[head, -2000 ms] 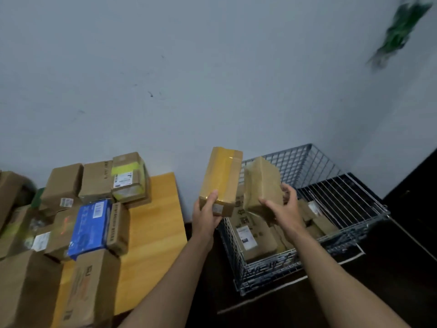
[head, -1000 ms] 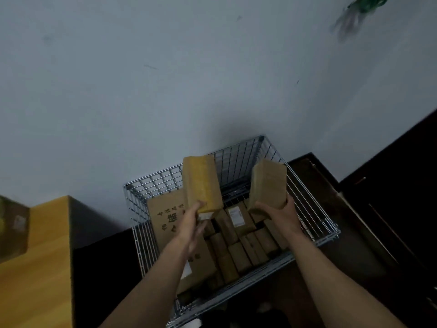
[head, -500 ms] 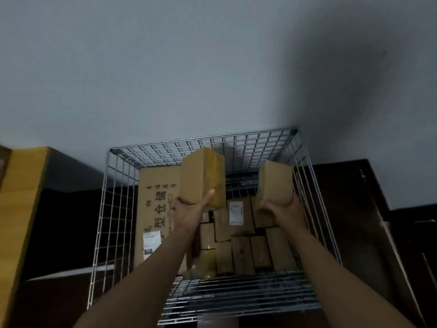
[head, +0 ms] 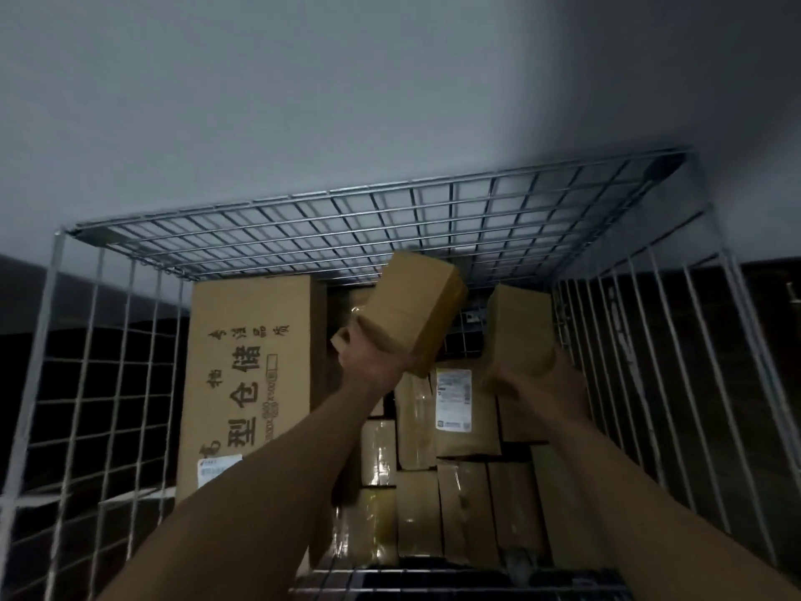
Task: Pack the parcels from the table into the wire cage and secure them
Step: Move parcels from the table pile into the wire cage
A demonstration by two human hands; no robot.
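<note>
Lowered into cage (head: 346,201), hands (head: 372,362) (head: 555,383) grip 2 parcels (head: 416,310) (head: 518,331).

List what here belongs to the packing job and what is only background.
Job:
left hand holding a taped parcel
right hand holding a second parcel
wire cage
large printed carton and small parcels inside the cage

Background:
grey wall
dark floor seen through the wires

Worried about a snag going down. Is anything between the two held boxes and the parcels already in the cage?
Nothing visible does. The left hand and right hand hold the yellowish box and brown box inside the open-topped wire cage, only air above the packed parcels; the large printed carton stands to their left.
</note>
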